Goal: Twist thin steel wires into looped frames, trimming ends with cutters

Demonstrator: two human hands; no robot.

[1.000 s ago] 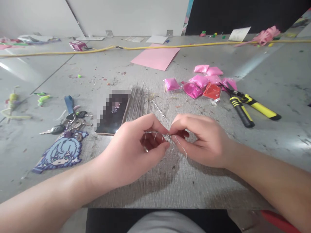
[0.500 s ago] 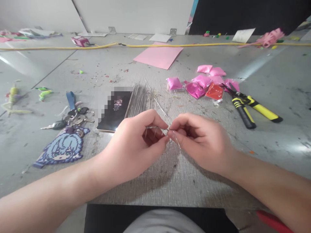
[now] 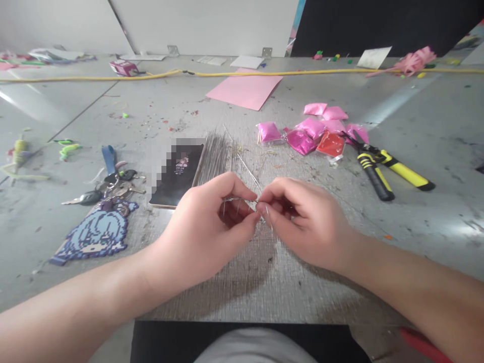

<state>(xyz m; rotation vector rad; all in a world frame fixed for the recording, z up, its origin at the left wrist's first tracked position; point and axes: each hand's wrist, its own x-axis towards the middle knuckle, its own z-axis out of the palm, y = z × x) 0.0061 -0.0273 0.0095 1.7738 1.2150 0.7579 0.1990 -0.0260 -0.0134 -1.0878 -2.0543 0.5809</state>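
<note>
Both hands meet over the middle of the table's near part, fingertips almost touching. My left hand (image 3: pixel 217 227) pinches a thin twisted wire (image 3: pixel 238 199) with short ends sticking out, partly hidden by its fingers. My right hand (image 3: pixel 302 217) grips the same wire's other end between thumb and forefinger, and a thin wire tip points down past the thumb. Just beyond the fingers, a few loose wires (image 3: pixel 247 170) lie on the table. A bundle of straight grey wires (image 3: pixel 216 157) rests beside a phone (image 3: pixel 177 174) at the left.
Pliers with yellow and black handles (image 3: pixel 381 169) lie to the right, by several pink packets (image 3: pixel 312 128) and a red one (image 3: pixel 330 145). At left are keys (image 3: pixel 113 186) with a blue pixel-art charm (image 3: pixel 94 232). Pink paper (image 3: pixel 245 88) and a yellow cable (image 3: pixel 321 73) lie farther back.
The wire end by my right thumb has swung from slanting out to the right to pointing more steeply down. Both hands keep their pinch; the view has shifted slightly.
</note>
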